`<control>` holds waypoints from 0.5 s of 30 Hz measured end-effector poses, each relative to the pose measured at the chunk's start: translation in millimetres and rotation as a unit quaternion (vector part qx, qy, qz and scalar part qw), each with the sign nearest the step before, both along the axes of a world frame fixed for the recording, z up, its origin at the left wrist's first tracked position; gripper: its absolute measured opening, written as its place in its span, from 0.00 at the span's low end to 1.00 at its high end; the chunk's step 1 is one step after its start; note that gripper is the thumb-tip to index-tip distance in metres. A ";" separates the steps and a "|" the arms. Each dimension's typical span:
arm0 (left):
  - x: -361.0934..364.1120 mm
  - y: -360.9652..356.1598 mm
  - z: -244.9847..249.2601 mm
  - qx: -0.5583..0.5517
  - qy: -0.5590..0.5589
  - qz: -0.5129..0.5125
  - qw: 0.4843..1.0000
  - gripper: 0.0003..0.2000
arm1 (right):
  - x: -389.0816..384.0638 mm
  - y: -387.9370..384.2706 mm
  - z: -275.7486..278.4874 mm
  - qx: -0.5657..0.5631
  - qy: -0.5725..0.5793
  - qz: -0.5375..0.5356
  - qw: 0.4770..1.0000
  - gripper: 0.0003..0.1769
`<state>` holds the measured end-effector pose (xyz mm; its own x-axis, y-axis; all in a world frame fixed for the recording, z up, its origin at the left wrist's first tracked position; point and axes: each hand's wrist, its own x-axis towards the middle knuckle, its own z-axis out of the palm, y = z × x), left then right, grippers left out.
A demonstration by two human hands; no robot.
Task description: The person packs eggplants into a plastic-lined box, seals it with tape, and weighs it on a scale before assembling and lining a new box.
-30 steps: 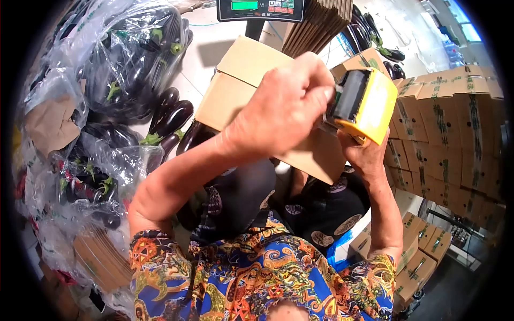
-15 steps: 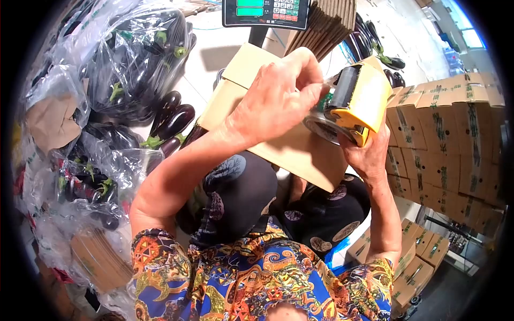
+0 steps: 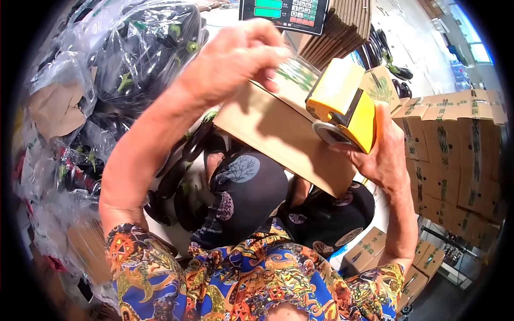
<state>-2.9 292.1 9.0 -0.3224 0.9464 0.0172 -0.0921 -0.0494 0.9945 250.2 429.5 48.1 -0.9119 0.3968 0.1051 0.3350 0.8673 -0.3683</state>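
Observation:
My right hand (image 3: 379, 144) is wrapped round a yellow tape dispenser (image 3: 346, 101) above the right end of a cardboard box (image 3: 284, 134). The box lies slanted in front of my knees. My left hand (image 3: 235, 61) is pinched, up and to the left of the dispenser. A strip of clear tape (image 3: 297, 75) with green print stretches between the dispenser and my left fingers, which hold its end. The tape roll (image 3: 334, 134) shows at the dispenser's lower side.
A scale display (image 3: 284, 13) and folded cardboard sheets (image 3: 342, 27) are at the top. Eggplants in clear plastic bags (image 3: 142, 53) fill the left. Stacked printed boxes (image 3: 450, 150) stand at the right. Loose eggplants (image 3: 176, 182) lie beside my left knee.
My left hand has moved up and left away from the dispenser, drawing out a strip of tape. The dispenser has tilted in my right hand.

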 end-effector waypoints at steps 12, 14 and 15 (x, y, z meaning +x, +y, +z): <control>-112.3 -53.6 -68.9 -0.022 -0.161 0.035 0.986 0.06 | -19.0 10.2 15.5 -0.061 -0.095 -0.017 0.993 0.34; -97.2 -36.3 -76.3 0.028 -0.241 0.064 0.968 0.06 | -16.1 13.7 14.3 -0.075 -0.089 -0.035 0.993 0.33; -95.3 -30.4 -84.6 0.041 -0.298 0.049 0.952 0.06 | -15.6 12.3 14.5 -0.078 -0.076 -0.046 0.993 0.32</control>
